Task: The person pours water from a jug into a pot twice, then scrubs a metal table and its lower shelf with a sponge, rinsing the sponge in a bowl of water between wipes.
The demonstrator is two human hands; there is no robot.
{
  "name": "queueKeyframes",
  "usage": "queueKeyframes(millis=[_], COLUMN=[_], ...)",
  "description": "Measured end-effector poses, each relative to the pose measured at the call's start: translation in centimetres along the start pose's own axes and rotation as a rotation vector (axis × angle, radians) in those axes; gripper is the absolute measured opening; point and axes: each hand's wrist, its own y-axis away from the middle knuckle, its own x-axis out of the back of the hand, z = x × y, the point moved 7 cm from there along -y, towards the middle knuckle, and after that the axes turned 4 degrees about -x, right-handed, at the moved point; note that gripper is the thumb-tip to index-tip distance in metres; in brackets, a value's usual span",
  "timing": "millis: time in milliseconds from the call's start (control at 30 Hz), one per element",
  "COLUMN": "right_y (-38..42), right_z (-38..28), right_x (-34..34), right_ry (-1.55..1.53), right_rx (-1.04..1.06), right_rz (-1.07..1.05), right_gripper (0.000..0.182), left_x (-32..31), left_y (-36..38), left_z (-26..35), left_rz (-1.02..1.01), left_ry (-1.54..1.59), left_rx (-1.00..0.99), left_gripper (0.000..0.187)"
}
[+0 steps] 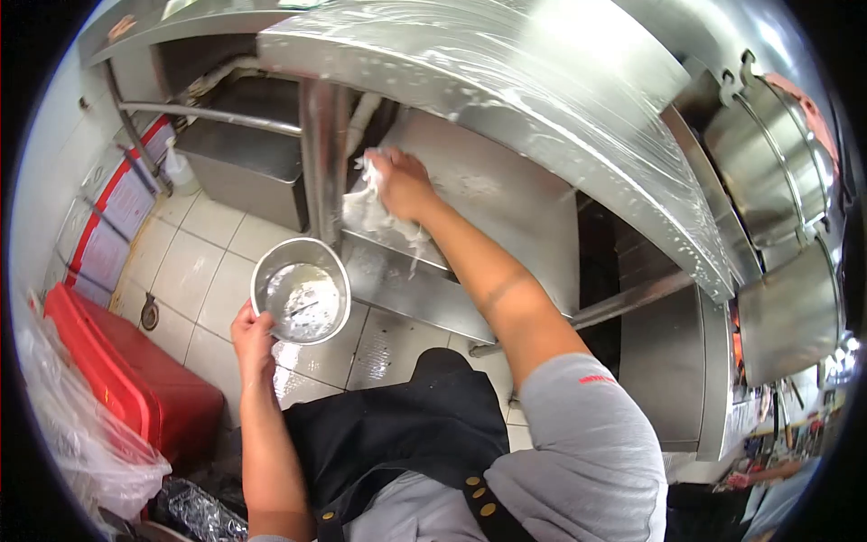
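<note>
My left hand (253,341) grips the rim of a round metal bowl (332,262), thumb over the edge. Foamy water (302,298) lies in the bowl, which is held above the tiled floor. My right hand (405,185) is closed on a wet white cloth (368,212) at the left part of the steel lower shelf (515,199). Part of the cloth hangs near the shelf's front edge. Overhead, the steel counter (506,54) is streaked with suds along its top and front edge.
A red bin (126,379) and clear plastic bags (81,425) stand at the left. A steel box (239,154) and a white spray bottle (179,170) sit on the floor behind a table leg (323,163). Large pots (768,163) line the right side. The floor tiles (221,289) look wet.
</note>
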Motion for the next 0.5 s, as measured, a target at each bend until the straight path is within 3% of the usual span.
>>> queueKeyframes(millis=[33, 133, 167, 233, 267, 300, 367, 400, 500], right_y=[-2.9, -0.3, 2.0, 6.3, 7.8, 8.7, 9.2, 9.4, 10.3], right_z=[7.1, 15.2, 17.7, 19.2, 18.6, 15.9, 16.8, 12.5, 0.0], right_x=[-2.3, 4.1, 6.5, 11.0, 12.0, 12.6, 6.5, 4.6, 5.1], right_ry=[0.151, 0.414, 0.420, 0.348, 0.330, 0.325, 0.318, 0.261, -0.096], right_rx=[-0.070, -0.544, -0.597, -0.500, -0.444, -0.601, -0.427, -0.230, -0.136], right_rz=[0.122, -0.004, -0.007, 0.137, 0.176, -0.043, 0.072, 0.094, 0.104], right_gripper=[0.047, 0.041, 0.041, 0.041, 0.042, 0.042, 0.047, 0.048, 0.047], left_x=[-0.5, -0.5, 0.2, 0.4, -0.2, -0.5, -1.9, -2.3, -3.8], left_y=[0.2, 0.4, 0.6, 0.6, 0.6, 0.7, 1.5, 1.9, 2.7], left_z=[0.4, 0.3, 0.1, -0.1, -0.4, -0.7, -1.4, -1.9, -3.1], left_rz=[-0.016, 0.030, 0.062, 0.023, -0.027, -0.037, -0.046, -0.048, -0.093], left_ry=[-0.019, -0.016, -0.009, -0.028, -0.047, -0.037, -0.041, -0.053, -0.077], left_rx=[-0.018, -0.003, 0.019, 0.006, -0.013, -0.039, 0.031, 0.099, 0.141], left_gripper=[0.031, 0.025, 0.021, 0.019, 0.016, 0.020, 0.020, 0.021, 0.020])
